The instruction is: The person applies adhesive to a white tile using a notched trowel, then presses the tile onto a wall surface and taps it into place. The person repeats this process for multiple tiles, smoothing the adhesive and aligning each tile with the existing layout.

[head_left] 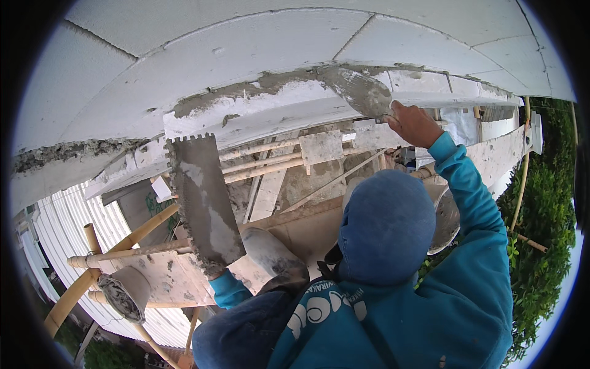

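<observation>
My right hand [416, 125] is closed around the handle end of a trowel [361, 92]. The trowel's mortar-smeared blade lies against the top of a white block ledge [276, 101], where a strip of grey mortar [265, 85] runs along the wall's foot. On the left, my left hand [215, 271] grips a long rectangular notched trowel [206, 200]. Grey mortar coats its face, and teeth show along its top and left edges. Most of that hand is hidden behind the plate, beside the teal cuff. The plate stands apart from the right-hand trowel.
Large pale blocks [276, 43] form the wall ahead. Bamboo poles [144, 227] and planks [166, 275] make scaffolding beneath me. A bucket [132, 289] hangs at the left. My raised denim knee [387, 227] partly hides another container [447, 221]. Green foliage [541, 209] lies right.
</observation>
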A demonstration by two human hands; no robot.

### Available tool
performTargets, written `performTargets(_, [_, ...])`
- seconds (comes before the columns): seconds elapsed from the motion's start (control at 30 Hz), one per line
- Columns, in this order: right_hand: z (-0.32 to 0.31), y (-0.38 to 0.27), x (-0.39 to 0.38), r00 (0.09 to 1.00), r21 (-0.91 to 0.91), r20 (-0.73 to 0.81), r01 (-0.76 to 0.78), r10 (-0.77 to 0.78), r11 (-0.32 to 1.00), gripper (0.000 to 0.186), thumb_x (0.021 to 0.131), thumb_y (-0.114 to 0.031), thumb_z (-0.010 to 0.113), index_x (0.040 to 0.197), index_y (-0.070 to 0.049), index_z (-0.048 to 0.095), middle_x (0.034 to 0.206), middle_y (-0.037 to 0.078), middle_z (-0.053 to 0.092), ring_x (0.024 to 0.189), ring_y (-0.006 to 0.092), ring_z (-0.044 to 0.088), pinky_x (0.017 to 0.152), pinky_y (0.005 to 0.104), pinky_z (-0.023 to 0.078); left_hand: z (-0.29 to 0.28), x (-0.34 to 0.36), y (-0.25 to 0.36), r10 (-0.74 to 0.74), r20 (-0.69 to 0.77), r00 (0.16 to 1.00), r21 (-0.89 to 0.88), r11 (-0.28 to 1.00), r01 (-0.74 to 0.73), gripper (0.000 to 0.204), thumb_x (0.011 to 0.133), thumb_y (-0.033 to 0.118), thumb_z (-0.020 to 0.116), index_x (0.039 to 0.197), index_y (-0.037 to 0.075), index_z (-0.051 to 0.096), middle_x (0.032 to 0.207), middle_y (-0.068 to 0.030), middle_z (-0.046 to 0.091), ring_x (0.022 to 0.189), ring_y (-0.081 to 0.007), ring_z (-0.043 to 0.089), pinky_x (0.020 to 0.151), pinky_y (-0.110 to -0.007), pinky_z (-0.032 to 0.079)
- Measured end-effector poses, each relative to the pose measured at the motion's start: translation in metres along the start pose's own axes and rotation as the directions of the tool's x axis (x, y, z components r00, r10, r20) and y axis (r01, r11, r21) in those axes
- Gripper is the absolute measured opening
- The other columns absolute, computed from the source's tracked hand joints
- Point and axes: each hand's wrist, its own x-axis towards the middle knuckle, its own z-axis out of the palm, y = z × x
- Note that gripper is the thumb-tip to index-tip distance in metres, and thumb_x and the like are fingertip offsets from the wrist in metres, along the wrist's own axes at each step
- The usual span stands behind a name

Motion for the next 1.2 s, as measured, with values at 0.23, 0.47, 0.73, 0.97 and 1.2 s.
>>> performTargets(0.23, [-0.024,0.042,-0.020,0.825,0.426,0.432,-0.542,0.364,0.725,0.047,0.097,-0.049,0.050,0.098,-0.002,0.057,0.063,0.004,0.047,0.052,0.0138,0.048,0.044,0.0318,0.039,0.007,0.002,-0.007,-0.114,0.065,0.991,0.204,0.974,0.099,0.049,0.099,0.014,0.051,0.146,0.007,0.042,0.146,-0.0108,0.047,0.131,-0.0228,0.047,0.108,-0.035,0.039])
performTargets(0.47, [-0.027,0.055,-0.055,0.777,0.525,0.401,-0.629,0.484,0.574,0.042,0.097,-0.046,0.050,0.100,-0.004,0.057,0.064,0.003,0.046,0.047,0.0135,0.043,0.044,0.0323,0.037,-0.001,-0.017,-0.020,-0.250,0.069,0.966,0.415,0.888,0.200,0.048,0.100,0.020,0.050,0.146,0.007,0.043,0.143,-0.0103,0.051,0.128,-0.0232,0.051,0.104,-0.037,0.042])
performTargets(0.73, [0.028,-0.018,-0.053,0.981,0.230,-0.189,-0.004,0.049,0.973,0.044,0.096,-0.034,0.057,0.119,0.003,0.052,0.071,0.025,0.063,0.062,0.0388,0.064,0.057,0.0490,0.049,0.023,-0.030,-0.070,-0.359,0.109,0.927,0.620,0.753,0.219,0.048,0.102,0.028,0.049,0.145,0.007,0.044,0.140,-0.0097,0.055,0.124,-0.0237,0.055,0.099,-0.038,0.046])
performTargets(0.97, [0.020,0.005,-0.038,0.956,-0.014,-0.104,-0.276,0.273,0.961,0.034,0.097,-0.036,0.052,0.105,-0.002,0.051,0.075,0.024,0.065,0.072,0.0450,0.064,0.064,0.0541,0.052,0.028,-0.020,-0.078,-0.058,0.007,0.998,0.248,0.967,0.055,0.040,0.100,0.020,0.052,0.136,0.004,0.052,0.123,-0.0089,0.065,0.106,-0.0209,0.064,0.088,-0.035,0.052])
performTargets(1.2, [0.045,0.106,-0.066,0.882,0.137,-0.044,-0.460,0.470,0.877,0.043,0.096,-0.040,0.051,0.115,-0.002,0.057,0.098,0.029,0.065,0.096,0.0488,0.060,0.088,0.0560,0.046,0.074,0.029,-0.035,-0.056,0.129,0.990,0.094,0.995,0.044,0.038,0.100,0.020,0.053,0.134,0.004,0.053,0.120,-0.0083,0.065,0.104,-0.0197,0.064,0.087,-0.034,0.052])
